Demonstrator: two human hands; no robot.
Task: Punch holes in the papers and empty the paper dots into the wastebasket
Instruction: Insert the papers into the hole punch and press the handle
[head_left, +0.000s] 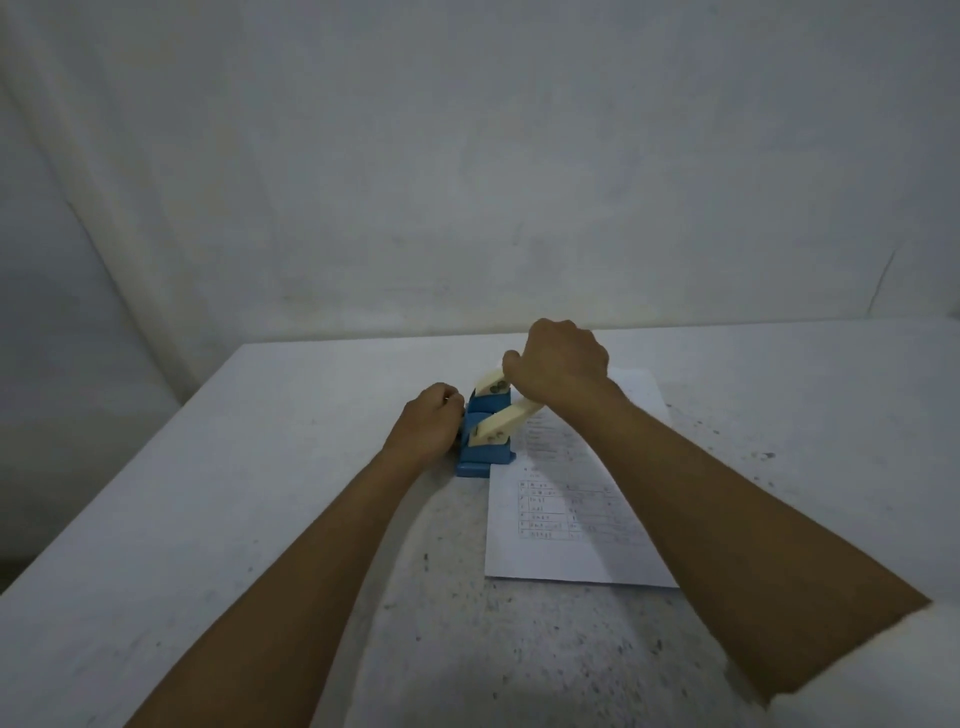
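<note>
so starting at the left, your left hand was curled up against the left side of the hole punch, fingers bent in and pressed to the blue body like you were bracing it. couldn't really tell if it was gripping anything or just pushing against the side, the fingertips were hidden behind the punch.

the hole punch itself stood on the desk just right of that hand, blue base down, with the cream lever tilted up and away to the right. so the lever's long axis ran from the hinge near your left hand up toward your right one.

your right hand was closed in a fist over the high end of that lever, wrapped around it from above. that's the relation everything hung on imo: the lever end sat right under your right palm, so a straight push down would be the punching stroke, and the left hand was the one nearer the base to keep it from tipping.

further right, the paper lay flat on the desk with its left edge tucked in at the punch's base, the sheet running back toward you. looked like the lever wasn't down yet, so i'd guess the holes weren't cut. no wastebasket in view.
</note>
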